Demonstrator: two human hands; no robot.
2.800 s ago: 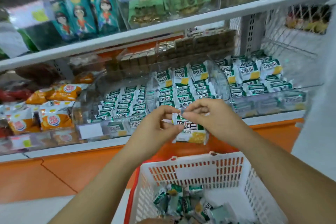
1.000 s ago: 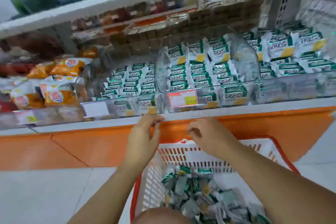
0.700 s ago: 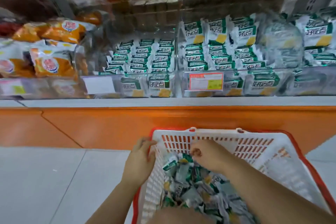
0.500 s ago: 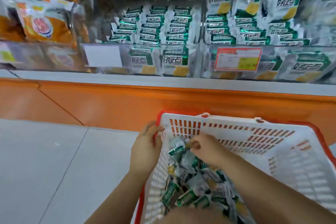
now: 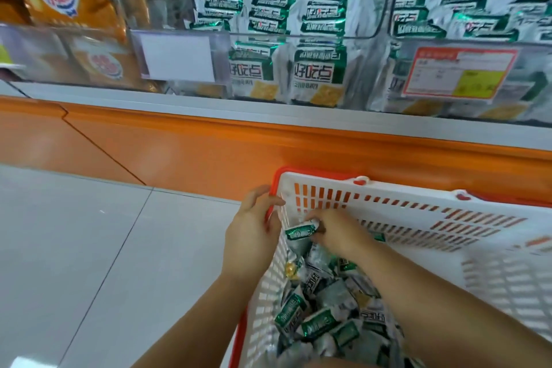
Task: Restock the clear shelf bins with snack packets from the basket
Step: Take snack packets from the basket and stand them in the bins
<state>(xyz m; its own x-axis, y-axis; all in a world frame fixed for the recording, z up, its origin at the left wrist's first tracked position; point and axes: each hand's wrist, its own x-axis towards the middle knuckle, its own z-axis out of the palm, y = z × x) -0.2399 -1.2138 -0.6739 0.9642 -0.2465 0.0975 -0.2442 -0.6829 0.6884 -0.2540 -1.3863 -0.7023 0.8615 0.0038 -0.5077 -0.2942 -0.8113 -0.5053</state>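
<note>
A white slotted basket (image 5: 418, 206) with an orange rim sits on the floor below the shelf, holding several green-and-white snack packets (image 5: 319, 323). My right hand (image 5: 337, 233) is inside it near the far left corner, pinching one green-and-white packet (image 5: 300, 231) by its end. My left hand (image 5: 254, 227) grips the basket's left rim, fingers over the edge. Above, clear shelf bins (image 5: 298, 39) stand packed with rows of the same packets.
A bin of orange snack bags (image 5: 68, 9) stands at the left. A blank label holder (image 5: 177, 58) and a red-and-yellow price tag (image 5: 460, 72) hang on the bin fronts. An orange base panel (image 5: 179, 149) runs below the shelf; grey floor tiles (image 5: 74, 248) lie to the left.
Both hands came down from the shelf bin, where they held a packet, to the basket. My view tilted down and closer. My right hand now pinches a packet from the pile.
</note>
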